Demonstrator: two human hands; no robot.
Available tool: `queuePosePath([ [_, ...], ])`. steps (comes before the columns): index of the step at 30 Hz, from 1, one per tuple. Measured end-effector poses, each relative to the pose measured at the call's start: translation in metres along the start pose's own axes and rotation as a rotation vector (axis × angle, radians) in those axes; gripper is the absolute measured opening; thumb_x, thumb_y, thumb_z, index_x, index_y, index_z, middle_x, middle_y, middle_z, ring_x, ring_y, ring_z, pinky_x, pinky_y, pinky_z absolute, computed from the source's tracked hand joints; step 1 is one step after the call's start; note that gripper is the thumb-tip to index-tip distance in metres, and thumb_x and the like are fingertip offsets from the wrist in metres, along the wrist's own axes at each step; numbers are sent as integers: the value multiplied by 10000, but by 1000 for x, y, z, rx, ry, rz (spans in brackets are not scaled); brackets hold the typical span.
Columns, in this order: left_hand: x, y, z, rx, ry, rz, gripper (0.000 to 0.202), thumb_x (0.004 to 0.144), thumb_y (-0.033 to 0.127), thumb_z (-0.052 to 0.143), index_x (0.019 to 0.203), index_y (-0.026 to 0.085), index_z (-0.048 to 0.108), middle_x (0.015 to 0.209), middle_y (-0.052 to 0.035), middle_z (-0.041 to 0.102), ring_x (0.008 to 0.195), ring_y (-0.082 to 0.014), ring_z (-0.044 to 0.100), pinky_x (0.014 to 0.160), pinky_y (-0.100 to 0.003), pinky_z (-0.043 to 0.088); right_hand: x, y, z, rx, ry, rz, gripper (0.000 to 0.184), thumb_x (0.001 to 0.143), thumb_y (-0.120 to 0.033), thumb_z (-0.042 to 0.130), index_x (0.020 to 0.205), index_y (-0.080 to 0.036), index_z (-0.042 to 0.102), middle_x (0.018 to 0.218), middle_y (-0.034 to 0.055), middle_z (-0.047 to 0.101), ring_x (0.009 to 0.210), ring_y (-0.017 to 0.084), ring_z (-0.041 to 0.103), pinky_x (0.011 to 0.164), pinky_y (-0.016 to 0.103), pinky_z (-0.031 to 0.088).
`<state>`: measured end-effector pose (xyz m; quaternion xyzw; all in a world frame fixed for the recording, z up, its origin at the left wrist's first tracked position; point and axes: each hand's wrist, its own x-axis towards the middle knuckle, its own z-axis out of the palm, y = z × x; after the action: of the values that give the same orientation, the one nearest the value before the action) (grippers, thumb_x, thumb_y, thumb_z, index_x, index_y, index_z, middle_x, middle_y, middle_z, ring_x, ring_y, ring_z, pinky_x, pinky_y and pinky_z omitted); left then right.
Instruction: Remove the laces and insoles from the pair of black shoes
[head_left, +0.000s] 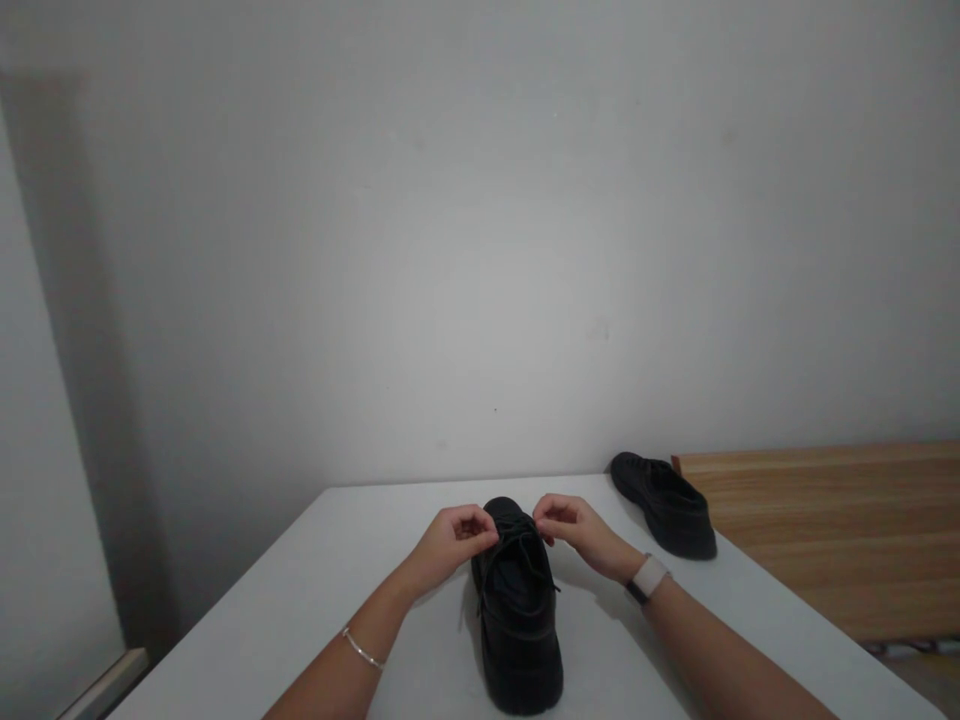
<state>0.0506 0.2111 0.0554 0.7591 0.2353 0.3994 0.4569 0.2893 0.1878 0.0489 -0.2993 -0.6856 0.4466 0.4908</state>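
Observation:
A black lace-up shoe (523, 640) stands upright on the white table, heel toward me and toe pointing to the wall. Its black shoelace (514, 524) crosses the top near the tongue, and loose lace ends hang at both sides. My left hand (455, 540) pinches the lace at the shoe's left side, thumb and forefinger together. On the opposite side my right hand (574, 530) has its fingertips closed on the lace as well. The dark lace is hard to make out against the shoe.
A second black shoe (675, 510) sits at the table's right edge. The white table (337, 560) reaches back to a grey wall (480, 250). Beyond the right edge lies a wood-grain panel (825, 540). At the lower left is a pale wooden edge (112, 680).

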Motion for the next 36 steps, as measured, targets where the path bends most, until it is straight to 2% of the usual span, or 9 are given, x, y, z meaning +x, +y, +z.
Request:
queuePosePath([
  [4, 1, 0, 2, 81, 49, 33, 256, 773, 380, 692, 745, 139, 610, 684, -10, 578, 664, -141, 513, 645, -261, 394, 1, 1, 4, 21, 26, -16, 331, 763, -464, 729, 761, -165, 587, 670, -18, 552, 606, 114, 467, 583, 264, 366],
  [9, 1, 8, 5, 143, 143, 105, 162, 820, 306, 624, 780, 154, 583, 746, -14, 582, 724, -151, 516, 708, -275, 401, 4, 0, 6, 54, 82, -23, 339, 764, -461, 732, 754, -172, 556, 732, 14, 617, 613, 119, 487, 580, 267, 355],
  [15, 1, 8, 2, -88, 101, 61, 238, 825, 367, 659, 837, 161, 542, 741, 12, 556, 725, -131, 519, 687, -250, 390, 3, -4, 9, 204, 114, -32, 286, 782, -411, 729, 800, -178, 564, 720, -9, 591, 712, 136, 527, 705, 283, 383],
  [19, 1, 4, 2, -234, 103, 47, 279, 794, 375, 712, 856, 164, 540, 724, 28, 557, 670, -107, 530, 652, -233, 399, 0, -5, 10, 341, 57, 9, 313, 773, -427, 737, 862, -188, 556, 730, -20, 556, 692, 124, 530, 693, 274, 396],
  [22, 2, 5, 4, -328, 135, 32, 301, 776, 367, 738, 879, 167, 538, 646, 57, 516, 550, -76, 505, 563, -212, 383, -3, -5, 9, 406, -16, 73, 334, 781, -430, 736, 944, -194, 564, 682, -48, 523, 529, 68, 438, 546, 226, 334],
  [26, 1, 10, 5, -475, 115, -27, 347, 737, 373, 776, 885, 168, 538, 550, 110, 375, 416, -13, 312, 432, -151, 271, -6, -7, 6, 450, -116, 158, 408, 776, -431, 744, 1067, -192, 588, 709, -63, 543, 374, -13, 172, 412, 204, 156],
  [30, -3, 17, -2, -535, 40, -139, 385, 718, 383, 793, 900, 186, 517, 516, 136, 280, 396, -2, 143, 358, -113, 101, -7, -8, 3, 465, -172, 221, 402, 806, -414, 724, 1110, -183, 598, 673, -74, 545, 353, -24, 125, 380, 191, 112],
  [33, -6, 19, -10, -538, -89, -227, 420, 748, 483, 746, 948, 186, 525, 570, 101, 403, 382, 3, 149, 322, -112, 67, -7, 0, 0, 445, -214, 282, 364, 805, -435, 721, 1015, -161, 607, 576, -91, 510, 336, -17, 181, 365, 163, 142],
  [36, -7, 16, -16, -461, -104, -277, 476, 807, 633, 593, 910, 172, 534, 624, 39, 526, 352, -14, 276, 292, -127, 138, -6, 12, -1, 396, -251, 349, 359, 786, -476, 721, 830, -149, 578, 527, -62, 541, 324, 21, 340, 341, 157, 222],
])
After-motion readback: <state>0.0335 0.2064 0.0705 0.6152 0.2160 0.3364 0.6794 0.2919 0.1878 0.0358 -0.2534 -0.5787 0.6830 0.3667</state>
